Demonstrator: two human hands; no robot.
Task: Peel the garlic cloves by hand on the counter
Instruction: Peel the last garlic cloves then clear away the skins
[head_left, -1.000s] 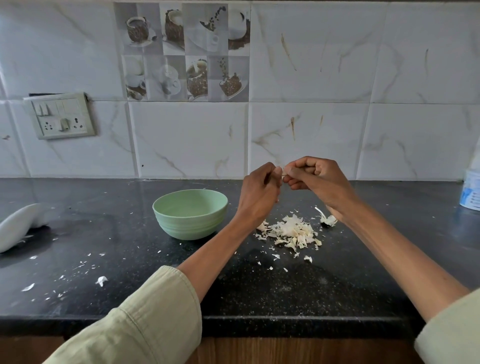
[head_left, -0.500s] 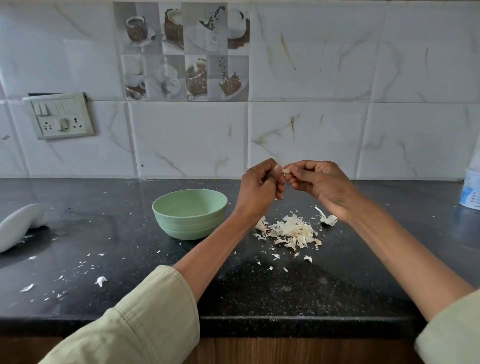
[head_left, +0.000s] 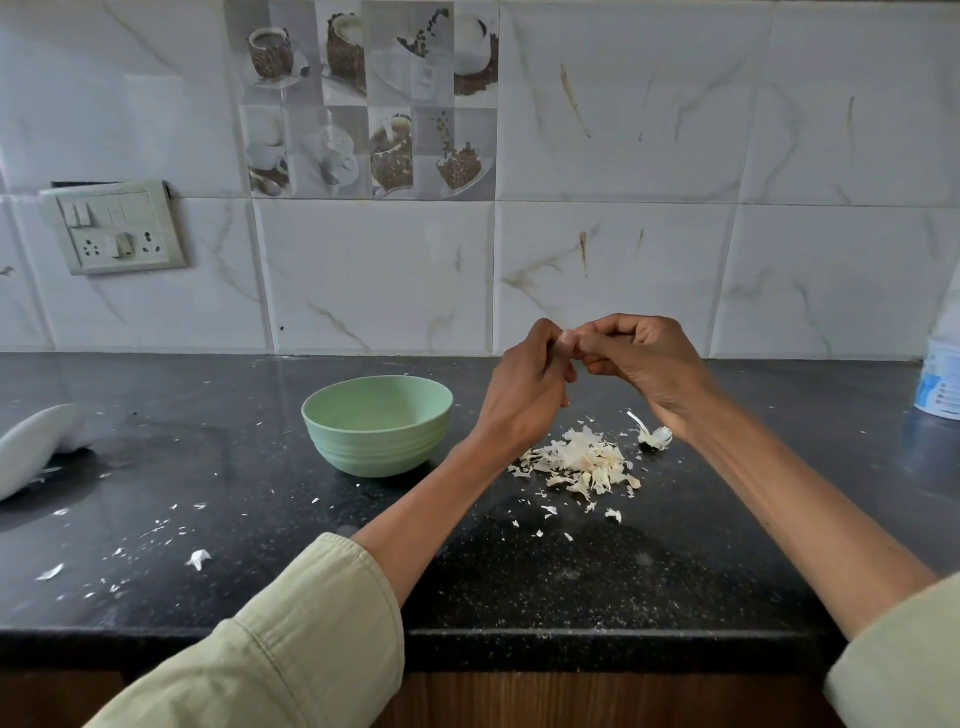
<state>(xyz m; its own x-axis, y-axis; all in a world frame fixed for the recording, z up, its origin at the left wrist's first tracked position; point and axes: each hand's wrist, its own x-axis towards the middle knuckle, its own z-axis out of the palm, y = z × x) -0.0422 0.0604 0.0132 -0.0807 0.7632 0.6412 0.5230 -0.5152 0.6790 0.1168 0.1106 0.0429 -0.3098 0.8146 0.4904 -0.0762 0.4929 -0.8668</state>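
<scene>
While hands (head_left: 597, 364) meet | clove likely pinched | peels (head_left: 582, 462) mid-counter (head_left: 519, 587)

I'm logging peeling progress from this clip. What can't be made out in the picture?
Head view only:
- Garlic clove: hidden between the fingertips of the left hand and right hand; how much is peeled is unknown.
- Pale green round bowl: its near wall hides the bottom.
- White object: cut by the left edge.
- White container: cut by the right edge.
</scene>
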